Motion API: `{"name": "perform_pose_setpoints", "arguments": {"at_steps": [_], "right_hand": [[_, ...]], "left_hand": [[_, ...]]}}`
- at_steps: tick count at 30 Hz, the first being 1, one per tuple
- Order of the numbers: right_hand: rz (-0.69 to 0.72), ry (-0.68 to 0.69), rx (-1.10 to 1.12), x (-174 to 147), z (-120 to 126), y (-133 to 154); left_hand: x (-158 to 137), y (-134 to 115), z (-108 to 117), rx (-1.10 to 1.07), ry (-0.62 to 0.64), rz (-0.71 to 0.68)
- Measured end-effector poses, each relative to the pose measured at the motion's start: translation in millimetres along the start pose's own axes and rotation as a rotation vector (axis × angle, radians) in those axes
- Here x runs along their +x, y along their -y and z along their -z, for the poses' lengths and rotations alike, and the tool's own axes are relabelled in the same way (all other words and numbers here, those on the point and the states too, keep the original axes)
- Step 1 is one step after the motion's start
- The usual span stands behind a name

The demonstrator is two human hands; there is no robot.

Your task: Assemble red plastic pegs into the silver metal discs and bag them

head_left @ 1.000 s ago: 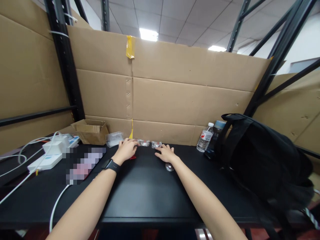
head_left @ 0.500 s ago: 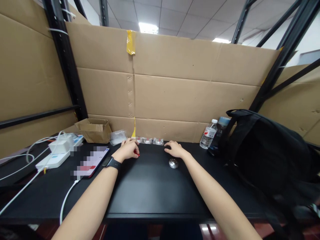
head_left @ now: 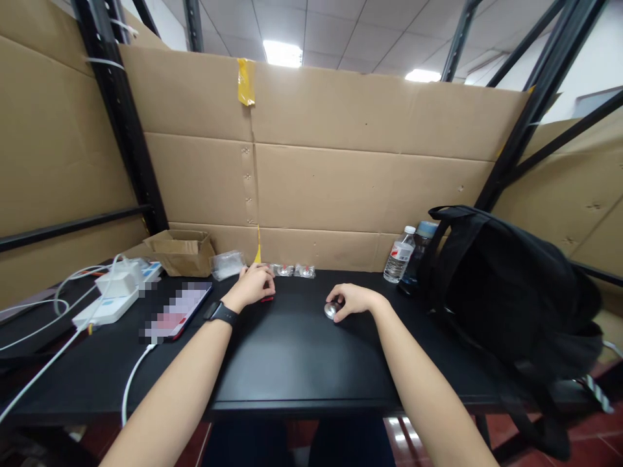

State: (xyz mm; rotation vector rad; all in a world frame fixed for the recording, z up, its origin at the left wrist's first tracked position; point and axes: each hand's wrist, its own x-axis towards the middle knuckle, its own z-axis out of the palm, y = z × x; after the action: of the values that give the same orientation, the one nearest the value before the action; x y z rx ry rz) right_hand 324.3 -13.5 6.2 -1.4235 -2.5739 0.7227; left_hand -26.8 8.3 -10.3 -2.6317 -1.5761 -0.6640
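My right hand [head_left: 356,299] has its thumb and fingers closed around the edges of a small, round, shiny metal object [head_left: 331,311], which rests on the black table. My left hand [head_left: 254,283], with a dark watch [head_left: 221,313] on its wrist, is curled with fingertips down over a small red object [head_left: 267,299]. Most of that red object is hidden under the fingers, so its kind does not show. Just behind the left hand, several small items in clear wrappers [head_left: 294,270] lie in a row along the cardboard wall.
An open cardboard box [head_left: 187,259] and a clear plastic bag [head_left: 228,265] stand at the back left. A phone [head_left: 183,312] on a cable and a white power strip [head_left: 109,308] lie left. Two bottles [head_left: 400,256] and a black backpack [head_left: 511,298] occupy the right.
My right hand has come nearer and closed its fingers on the round metal object, which was lying untouched beside it. My left hand stays over the red object. The view has shifted slightly.
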Motion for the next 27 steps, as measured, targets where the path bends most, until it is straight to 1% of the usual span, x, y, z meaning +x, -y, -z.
{"name": "perform_pose_setpoints", "arguments": {"at_steps": [5, 9, 13, 17, 21, 24, 27], "right_hand": [[-0.011, -0.03, -0.016, 1.0, -1.8, -0.3], [0.008, -0.043, -0.012, 0.7, -2.8, 0.9], [0.011, -0.085, -0.002, -1.3, -1.5, 3.6], [0.043, -0.132, 0.017, -3.2, 0.7, 6.0], [0.055, -0.132, 0.024, -3.3, 1.2, 6.3], [0.073, -0.148, 0.031, -3.0, 0.7, 5.5], [0.092, -0.15, 0.072, -2.7, 0.2, 5.3]], "left_hand": [[2.3, -22.7, -3.7, -0.112, -0.043, -0.044], [3.4, -41.4, -16.1, -0.156, 0.013, -0.126], [3.0, -53.5, -28.8, -0.179, 0.061, -0.191], [2.0, -57.5, -36.0, -0.193, 0.104, -0.233], [1.4, -53.9, -35.6, -0.184, 0.138, -0.215], [1.1, -50.3, -35.7, -0.157, 0.125, -0.202], [1.3, -50.1, -39.4, -0.123, 0.098, -0.221]]}}
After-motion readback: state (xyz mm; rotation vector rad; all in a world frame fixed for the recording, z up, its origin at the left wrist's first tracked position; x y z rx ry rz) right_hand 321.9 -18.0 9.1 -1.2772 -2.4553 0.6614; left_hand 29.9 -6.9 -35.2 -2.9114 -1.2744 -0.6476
